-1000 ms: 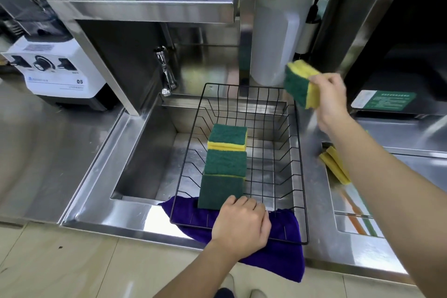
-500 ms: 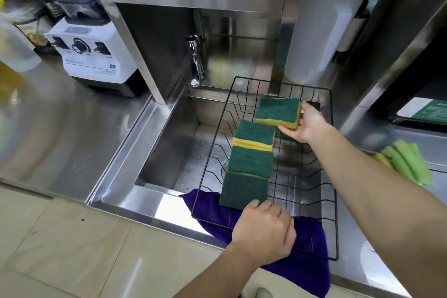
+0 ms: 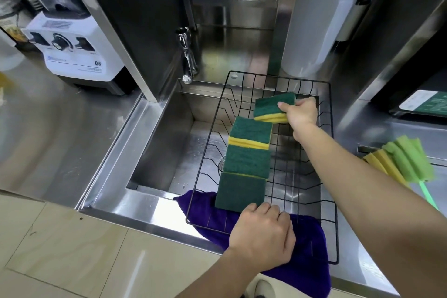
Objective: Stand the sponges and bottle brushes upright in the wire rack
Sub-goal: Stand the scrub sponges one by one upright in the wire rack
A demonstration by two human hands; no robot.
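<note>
Head view, right hand (image 3: 301, 113) fingers (image 3: 282, 105) pinching sponge (image 3: 272, 107) above wire rack (image 3: 326, 152), left hand (image 3: 262, 237) gripping its rim

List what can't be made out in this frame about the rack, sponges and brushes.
- Head view: wire rack near rim, hidden under left hand.
- Held sponge: slot contact hidden by right hand.
- Brush handle, cut off by right forearm.
- Label text too small.

Black wire rack (image 3: 329, 152) spans sink; three green-yellow sponges (image 3: 246, 159) upright in row, fourth sponge (image 3: 271, 107) tilted at far end; green bottle brush (image 3: 411, 159) lies outside rack.
</note>
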